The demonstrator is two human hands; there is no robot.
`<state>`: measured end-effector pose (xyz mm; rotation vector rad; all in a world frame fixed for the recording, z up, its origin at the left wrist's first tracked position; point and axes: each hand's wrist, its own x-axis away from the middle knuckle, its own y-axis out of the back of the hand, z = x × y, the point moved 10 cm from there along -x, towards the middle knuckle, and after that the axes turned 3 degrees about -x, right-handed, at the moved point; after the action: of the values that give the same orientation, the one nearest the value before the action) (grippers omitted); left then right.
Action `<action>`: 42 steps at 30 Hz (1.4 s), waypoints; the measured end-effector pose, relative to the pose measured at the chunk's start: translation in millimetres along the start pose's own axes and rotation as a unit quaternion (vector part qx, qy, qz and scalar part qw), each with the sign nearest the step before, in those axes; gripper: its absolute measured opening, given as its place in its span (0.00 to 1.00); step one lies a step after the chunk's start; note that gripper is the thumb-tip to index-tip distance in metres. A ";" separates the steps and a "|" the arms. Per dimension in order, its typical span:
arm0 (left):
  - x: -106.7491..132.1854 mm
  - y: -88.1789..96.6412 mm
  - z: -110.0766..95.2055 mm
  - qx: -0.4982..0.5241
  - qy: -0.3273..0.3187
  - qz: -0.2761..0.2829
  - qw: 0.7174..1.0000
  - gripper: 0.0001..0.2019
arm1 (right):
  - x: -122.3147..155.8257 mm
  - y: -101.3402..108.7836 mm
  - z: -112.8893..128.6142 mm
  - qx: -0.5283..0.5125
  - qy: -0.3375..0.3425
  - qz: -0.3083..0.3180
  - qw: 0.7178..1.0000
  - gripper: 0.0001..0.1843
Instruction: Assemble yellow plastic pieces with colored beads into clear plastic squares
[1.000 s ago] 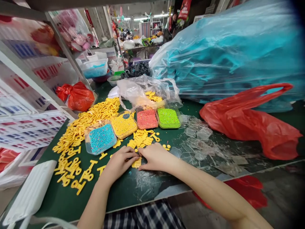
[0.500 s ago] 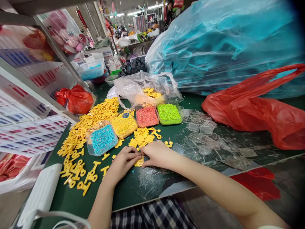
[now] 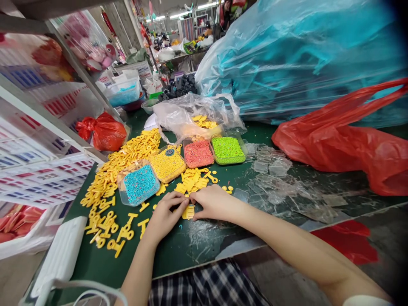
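Observation:
A small flat yellow plastic piece (image 3: 188, 211) with ridges lies on the green table between my hands. My left hand (image 3: 165, 214) is closed at its left side, thumb and fingertips against its upper left edge. From the other side my right hand (image 3: 216, 202) pinches it, fingers curled at the top and thumb low on the right edge. What the fingertips touch at the top is partly hidden. Just beyond is a heap of similar yellow pieces (image 3: 192, 180). Behind it stand trays of blue beads (image 3: 140, 185), yellow beads (image 3: 167, 163), red beads (image 3: 198, 154) and green beads (image 3: 228, 149).
Yellow T-shaped parts with rings (image 3: 124, 153) spread over the left side. Clear plastic squares (image 3: 269, 187) lie scattered on the right. A red bag (image 3: 338, 140) and a huge bag of blue material (image 3: 296, 63) stand behind. A white power strip (image 3: 60, 255) sits at the near left.
The view has shifted slightly. My left thumb has drawn apart from its fingers, and more of the yellow piece shows between my hands. Both hands stay at the same spot.

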<state>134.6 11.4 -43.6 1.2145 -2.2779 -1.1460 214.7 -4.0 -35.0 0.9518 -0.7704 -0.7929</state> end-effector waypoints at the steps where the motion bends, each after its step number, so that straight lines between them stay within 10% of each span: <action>1: 0.0 1.1 0.1 0.001 0.001 -0.001 1.000 0.12 | -0.2 -0.5 -0.6 0.002 -0.002 0.000 1.000 0.20; 29: 4.3 -3.1 -5.9 -0.051 -0.013 0.034 0.998 0.12 | -1.3 -5.2 0.9 0.010 -0.012 0.003 1.000 0.21; 37: 8.6 13.7 -10.8 -0.040 -0.041 -0.053 0.997 0.13 | -1.6 -5.7 -0.1 0.007 -0.016 0.003 1.000 0.20; 42: 11.9 62.3 -35.9 -0.097 -0.099 -0.190 0.972 0.11 | -3.6 -6.5 -1.5 -0.008 -0.003 -0.017 1.000 0.21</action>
<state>114.5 3.6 26.0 1.5614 -2.0544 -1.6509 212.7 -2.8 -42.2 0.9505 -0.7541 -0.8307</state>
